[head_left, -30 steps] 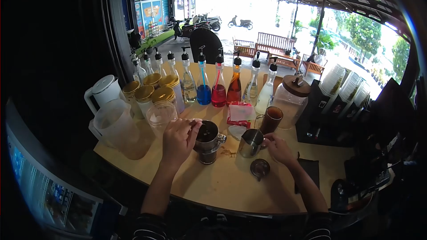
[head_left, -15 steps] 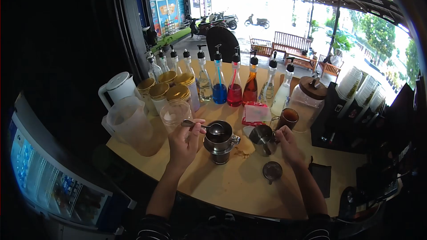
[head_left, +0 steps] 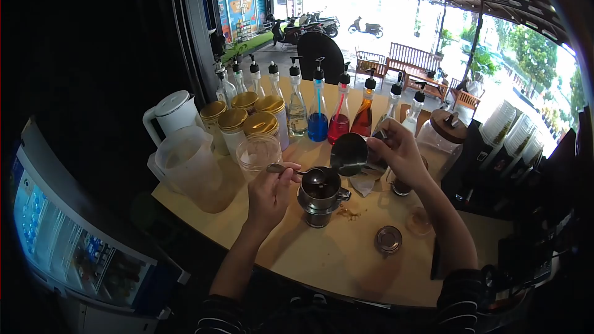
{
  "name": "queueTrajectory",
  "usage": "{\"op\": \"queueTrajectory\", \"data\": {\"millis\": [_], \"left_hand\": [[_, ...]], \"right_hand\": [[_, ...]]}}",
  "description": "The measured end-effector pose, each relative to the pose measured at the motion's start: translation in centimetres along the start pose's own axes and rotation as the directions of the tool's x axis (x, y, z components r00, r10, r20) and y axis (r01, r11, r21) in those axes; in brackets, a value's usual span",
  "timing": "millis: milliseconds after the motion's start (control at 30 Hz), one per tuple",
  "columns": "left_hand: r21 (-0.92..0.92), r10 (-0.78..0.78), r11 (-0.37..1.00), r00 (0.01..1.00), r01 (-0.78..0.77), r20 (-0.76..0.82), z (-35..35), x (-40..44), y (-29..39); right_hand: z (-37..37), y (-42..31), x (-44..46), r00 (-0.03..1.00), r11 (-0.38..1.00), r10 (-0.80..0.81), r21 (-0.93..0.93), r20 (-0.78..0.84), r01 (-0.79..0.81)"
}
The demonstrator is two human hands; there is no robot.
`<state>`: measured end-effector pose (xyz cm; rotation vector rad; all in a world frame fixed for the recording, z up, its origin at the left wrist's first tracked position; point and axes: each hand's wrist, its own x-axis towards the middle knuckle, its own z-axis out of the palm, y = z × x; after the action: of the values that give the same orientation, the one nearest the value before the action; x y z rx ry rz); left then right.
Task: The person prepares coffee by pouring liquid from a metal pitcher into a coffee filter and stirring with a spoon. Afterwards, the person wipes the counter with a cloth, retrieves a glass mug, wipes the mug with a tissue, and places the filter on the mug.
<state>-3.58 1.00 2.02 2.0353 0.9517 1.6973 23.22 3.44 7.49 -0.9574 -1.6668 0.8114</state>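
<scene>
My left hand (head_left: pixel 267 201) is closed on the handle of a metal spoon (head_left: pixel 315 177), whose bowl sits over the mouth of a metal coffee drip filter (head_left: pixel 318 193). Dark contents show inside the filter, which stands upright on the table. My right hand (head_left: pixel 399 148) grips a small steel pitcher (head_left: pixel 348 159), tilted with its mouth toward the filter and the spoon. Any liquid leaving the pitcher is too small to make out. Brown crumbs (head_left: pixel 349 214) lie beside the filter. A small round metal piece (head_left: pixel 388 240) rests on the table to the right.
Left of the filter stand an open clear jar (head_left: pixel 260 153), gold-lidded jars (head_left: pixel 232 120) and a plastic jug (head_left: pixel 185 164). Several pump bottles (head_left: pixel 317 124) line the back. A wooden-lidded glass jar (head_left: pixel 442 142) and stacked cups (head_left: pixel 516 133) are at the right.
My right hand has raised the pitcher up and left toward the filter and tipped it. The spoon stays over the filter. The whole view has shifted slightly.
</scene>
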Motion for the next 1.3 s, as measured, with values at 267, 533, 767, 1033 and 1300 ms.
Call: {"op": "queueTrajectory", "data": {"millis": [267, 533, 767, 1033, 1300], "left_hand": [[-0.003, 0.015, 1.000, 1.000, -0.015, 0.007, 0.3, 0.1, -0.2], [0.024, 0.021, 0.999, 1.000, -0.022, 0.017, 0.4, 0.1, -0.7], [0.050, 0.032, 0.998, 0.999, -0.033, 0.020, 0.3, 0.2, -1.1], [0.047, 0.025, 0.999, 1.000, -0.026, 0.019, 0.0, 0.3, -0.8], [0.071, 0.053, 0.996, 0.998, -0.054, 0.018, -0.2, 0.3, -1.1]], "right_hand": [[2.9, -3.6, 1.9, 0.998, 0.994, -0.039, -0.098, 0.048, 0.044], [3.4, -5.3, 2.6, 0.993, 0.930, -0.013, -0.362, 0.120, 0.057], [3.8, -5.3, 2.7, 0.993, 0.942, -0.059, -0.325, 0.102, 0.089], [3.3, -5.6, 2.4, 0.993, 0.942, -0.030, -0.329, 0.110, 0.065], [2.8, -5.2, 1.8, 0.995, 0.964, -0.025, -0.263, 0.096, 0.050]]}}
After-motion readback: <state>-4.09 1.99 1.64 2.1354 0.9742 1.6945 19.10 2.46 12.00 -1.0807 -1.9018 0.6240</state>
